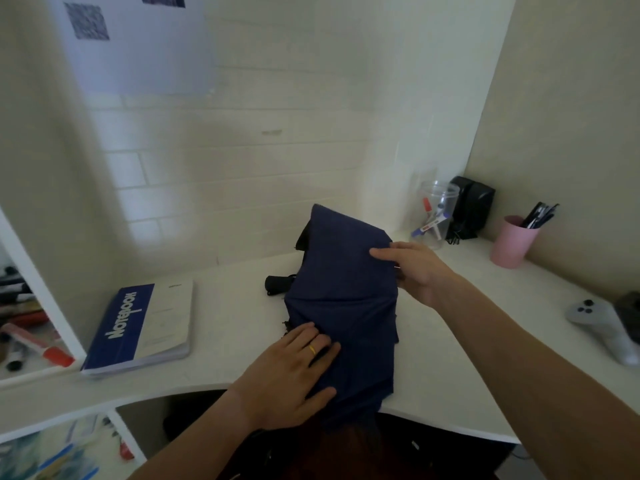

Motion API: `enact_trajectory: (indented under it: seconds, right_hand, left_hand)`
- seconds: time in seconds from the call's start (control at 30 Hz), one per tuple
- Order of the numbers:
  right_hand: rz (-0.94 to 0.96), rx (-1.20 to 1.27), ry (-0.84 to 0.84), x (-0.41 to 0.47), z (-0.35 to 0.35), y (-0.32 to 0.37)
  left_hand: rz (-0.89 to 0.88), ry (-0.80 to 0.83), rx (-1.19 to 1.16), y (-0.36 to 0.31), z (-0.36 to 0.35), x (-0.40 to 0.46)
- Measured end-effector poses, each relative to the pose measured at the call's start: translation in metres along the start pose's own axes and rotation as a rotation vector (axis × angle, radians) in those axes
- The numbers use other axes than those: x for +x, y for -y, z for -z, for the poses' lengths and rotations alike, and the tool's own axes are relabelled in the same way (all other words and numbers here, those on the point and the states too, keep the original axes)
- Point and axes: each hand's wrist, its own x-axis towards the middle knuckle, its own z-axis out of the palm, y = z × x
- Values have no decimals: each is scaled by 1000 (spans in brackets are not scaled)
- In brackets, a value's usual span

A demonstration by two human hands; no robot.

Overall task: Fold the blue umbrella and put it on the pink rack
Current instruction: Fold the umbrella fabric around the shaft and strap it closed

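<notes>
1. A white tabletop [221, 344] with a curved near edge fills a corner of the room; the far wall is cream brick-patterned tile, and a plain beige wall stands on the right.
2. The blue umbrella [343, 306] lies collapsed on the middle of the tabletop, its dark fabric bunched and its near end hanging over the edge. A black handle [277, 285] sticks out on its left side.
3. The left hand [294, 379] lies flat and open on the near left part of the fabric, fingers spread, with a gold ring [312, 349] on one finger.
4. The right hand [412, 268] rests on the umbrella's right edge, its thumb lying on top of the cloth; whether the fingers pinch the cloth underneath cannot be told.
5. A blue and white notebook [138, 330] lies to the left.
6. Far right stand a clear jar of markers [434, 213], a black speaker [472, 206] and a pink cup of pens [512, 242].
7. A grey controller [602, 323] lies at the right edge.
8. A paper sheet [138, 46] hangs on the far wall.
</notes>
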Motion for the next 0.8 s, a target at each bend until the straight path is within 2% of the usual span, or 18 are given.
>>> enact_trajectory:
  seconds: [0.2, 0.37, 0.43, 0.5, 0.6, 0.7, 0.8]
  right_hand:
    - [95, 24, 4, -32, 3, -11]
    - [298, -231, 144, -63, 5, -43]
    - [404, -361, 168, -71, 8, -57]
    - [460, -478, 151, -74, 10, -71]
    - [445, -525, 123, -81, 12, -87]
    - [419, -521, 155, -85, 17, -97]
    - [337, -439, 154, -87, 19, -102]
  left_hand:
    - [60, -21, -125, -15, 6, -1]
    - [161, -14, -193, -23, 4, -8]
    - [256, -12, -281, -26, 6, -8]
    - [473, -26, -564, -29, 14, -5]
    - [866, -157, -1214, -30, 31, 6]
    - [1076, -241, -1454, -27, 45, 17]
    - [1121, -264, -1530, -22, 49, 24]
